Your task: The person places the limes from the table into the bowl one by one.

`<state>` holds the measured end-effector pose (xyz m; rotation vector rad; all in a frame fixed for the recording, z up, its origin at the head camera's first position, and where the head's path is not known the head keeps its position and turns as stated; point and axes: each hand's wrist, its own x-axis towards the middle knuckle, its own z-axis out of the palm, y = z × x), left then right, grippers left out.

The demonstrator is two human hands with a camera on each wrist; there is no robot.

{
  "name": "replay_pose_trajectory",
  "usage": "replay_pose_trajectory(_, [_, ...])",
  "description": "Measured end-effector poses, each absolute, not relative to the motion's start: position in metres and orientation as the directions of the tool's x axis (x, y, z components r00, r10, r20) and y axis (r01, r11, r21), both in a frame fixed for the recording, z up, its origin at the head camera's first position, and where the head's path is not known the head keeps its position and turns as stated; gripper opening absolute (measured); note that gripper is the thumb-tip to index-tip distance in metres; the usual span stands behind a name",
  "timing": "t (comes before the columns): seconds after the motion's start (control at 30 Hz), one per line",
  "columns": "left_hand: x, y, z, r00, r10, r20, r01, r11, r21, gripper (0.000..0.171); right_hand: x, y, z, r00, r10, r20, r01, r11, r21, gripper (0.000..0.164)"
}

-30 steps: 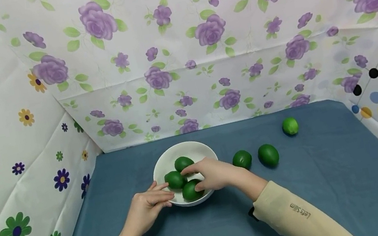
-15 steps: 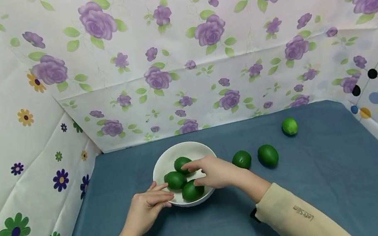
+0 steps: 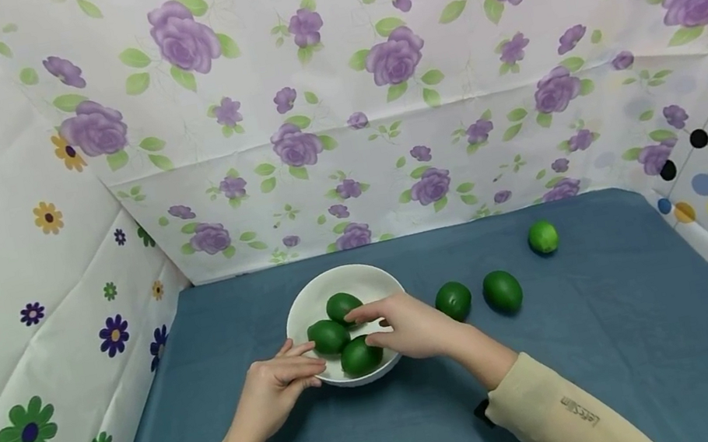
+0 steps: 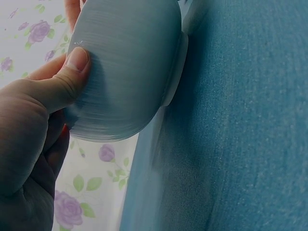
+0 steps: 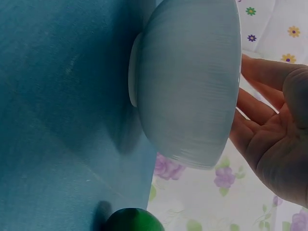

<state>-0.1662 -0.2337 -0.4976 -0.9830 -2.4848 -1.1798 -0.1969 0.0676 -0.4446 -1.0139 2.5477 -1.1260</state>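
Observation:
A white bowl (image 3: 311, 300) with three green limes in it stands on the blue cloth. My left hand (image 3: 277, 388) pinches the bowl's near left rim; in the left wrist view its thumb (image 4: 72, 70) presses the outer wall, while the other fingers go behind the rim. Over the bowl's right side is my right hand (image 3: 408, 326), fingers loosely bent and holding nothing visible. Its thumb is close to the front lime (image 3: 360, 358), and its fingertips are near the back lime (image 3: 343, 307). The left lime (image 3: 328, 338) lies between the two hands. In the right wrist view the bowl hides my right fingertips.
Right of the bowl lie two dark green limes, a nearer-set one (image 3: 453, 301) and a larger one (image 3: 502, 293). A brighter lime (image 3: 543, 237) sits farther back. Flowered sheets (image 3: 361, 180) rise behind and left of the blue cloth (image 3: 602, 335); a dotted sheet stands right.
My right hand has eased slightly right and up, its fingertips drawing away from the front and left limes. The left hand, bowl and limes have hardly moved.

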Motion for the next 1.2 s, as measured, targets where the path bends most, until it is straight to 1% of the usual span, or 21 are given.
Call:
replay_pose_trajectory(0.27, [-0.165, -0.233, -0.497, -0.758, 0.475, 0.448, 0.647, 0.459, 0.608, 0.026, -0.188, 0.072, -0.451, -0.777, -0.615, 0.131, -0.482, 0.449, -0.753, 0.04])
replay_pose_trajectory(0.77, [-0.166, -0.233, -0.498, -0.756, 0.471, 0.454, 0.649, 0.449, 0.614, 0.027, -0.181, 0.083, -0.448, -0.802, -0.572, 0.172, -0.471, 0.429, -0.771, 0.038])
replay_pose_trajectory(1.0, [-0.166, -0.233, -0.498, -0.758, 0.467, 0.455, 0.646, 0.445, 0.62, 0.026, -0.178, 0.093, -0.451, -0.838, -0.504, 0.206, -0.447, 0.419, -0.791, 0.033])
replay_pose_trajectory(1.2, [-0.166, -0.234, -0.498, -0.759, 0.468, 0.452, 0.645, 0.448, 0.619, 0.026, -0.179, 0.103, -0.457, -0.852, -0.459, 0.251, -0.449, 0.398, -0.8, 0.029])
